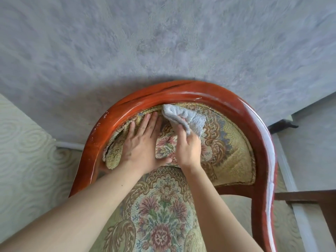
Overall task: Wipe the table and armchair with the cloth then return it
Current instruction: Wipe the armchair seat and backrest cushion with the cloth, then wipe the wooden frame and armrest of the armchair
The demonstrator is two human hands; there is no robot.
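The armchair has a curved red-brown wooden frame (181, 93) and floral tapestry upholstery on its backrest (227, 146) and seat (160, 215). My right hand (187, 146) is shut on a grey terry cloth (187, 119), which presses against the upper middle of the backrest just under the wooden rim. My left hand (141, 142) lies flat with its fingers spread on the left part of the backrest, where the fabric is loose and folded away from the frame. The table is not in view.
A grey-blue textured wall (163, 42) rises behind the chair. Pale patterned flooring (27, 151) lies to the left. A white baseboard (289, 179) and a dark wooden piece (309, 197) stand to the right of the chair.
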